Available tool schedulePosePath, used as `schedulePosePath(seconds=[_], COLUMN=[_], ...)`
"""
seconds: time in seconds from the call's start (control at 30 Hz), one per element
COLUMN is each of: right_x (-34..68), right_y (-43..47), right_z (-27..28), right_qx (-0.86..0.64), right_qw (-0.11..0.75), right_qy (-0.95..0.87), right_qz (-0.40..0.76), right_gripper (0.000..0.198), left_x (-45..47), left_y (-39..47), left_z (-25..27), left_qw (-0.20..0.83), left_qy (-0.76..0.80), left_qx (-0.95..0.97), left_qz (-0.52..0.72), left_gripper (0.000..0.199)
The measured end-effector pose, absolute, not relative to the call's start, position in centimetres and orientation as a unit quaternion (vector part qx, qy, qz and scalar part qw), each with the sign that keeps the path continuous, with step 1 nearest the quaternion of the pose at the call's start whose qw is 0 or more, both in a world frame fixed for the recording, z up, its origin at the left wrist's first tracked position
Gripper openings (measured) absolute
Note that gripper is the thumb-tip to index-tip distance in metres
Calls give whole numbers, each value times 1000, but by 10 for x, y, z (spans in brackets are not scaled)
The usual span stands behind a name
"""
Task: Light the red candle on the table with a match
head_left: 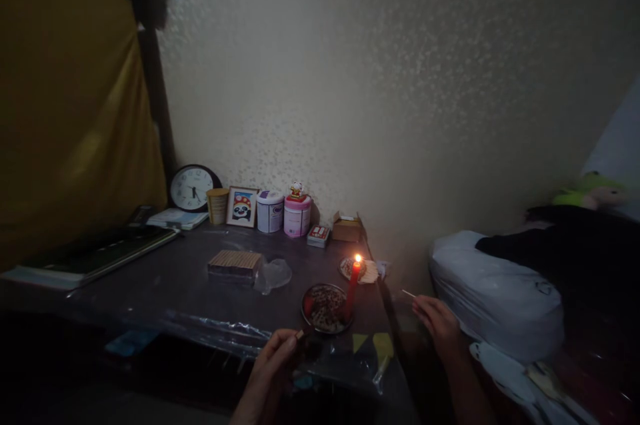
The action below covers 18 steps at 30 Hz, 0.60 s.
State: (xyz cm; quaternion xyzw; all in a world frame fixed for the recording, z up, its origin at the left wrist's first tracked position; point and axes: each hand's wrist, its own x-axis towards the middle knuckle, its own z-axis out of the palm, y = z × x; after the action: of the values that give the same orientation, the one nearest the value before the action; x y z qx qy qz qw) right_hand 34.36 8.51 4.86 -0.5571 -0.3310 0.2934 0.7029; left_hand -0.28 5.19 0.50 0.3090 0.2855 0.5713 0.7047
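Observation:
A lit red candle (353,288) stands upright by the right side of a round metal dish (303,302) filled with dark and pale bits. My left hand (275,362), at the table's front edge, pinches a small matchbox (301,334) just before the dish. To the right of the candle, past the table's side edge, my right hand (439,322) grips a thin pale matchstick (409,294) between thumb and fingers. Its tip points left and shows no flame. Behind the candle lies a smaller dish (345,272) with pale sticks (369,272) at its right.
A pack of matchboxes (234,266) and crumpled clear plastic (274,275) lie mid-table. Along the wall stand a clock (193,188), paper cup (217,206), framed picture (243,206), two tins (271,212), a card box (318,236) and a cardboard box (347,228). A white bag (495,292) sits right.

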Motion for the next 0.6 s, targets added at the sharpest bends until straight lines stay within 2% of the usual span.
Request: schedulePosePath(seconds=[0.23, 0.6], right_x=[338, 324], right_y=[132, 180], right_z=[30, 10], right_qx=[-579, -665], right_qw=[691, 599], right_qy=[-320, -346], right_qz=[290, 282], right_gripper=[29, 20], left_x=[4, 5], left_y=[47, 41], left_z=[1, 7], left_qw=[712, 758], left_qy=[294, 247], left_qx=[291, 292], left_qz=[567, 529], left_gripper=[33, 27])
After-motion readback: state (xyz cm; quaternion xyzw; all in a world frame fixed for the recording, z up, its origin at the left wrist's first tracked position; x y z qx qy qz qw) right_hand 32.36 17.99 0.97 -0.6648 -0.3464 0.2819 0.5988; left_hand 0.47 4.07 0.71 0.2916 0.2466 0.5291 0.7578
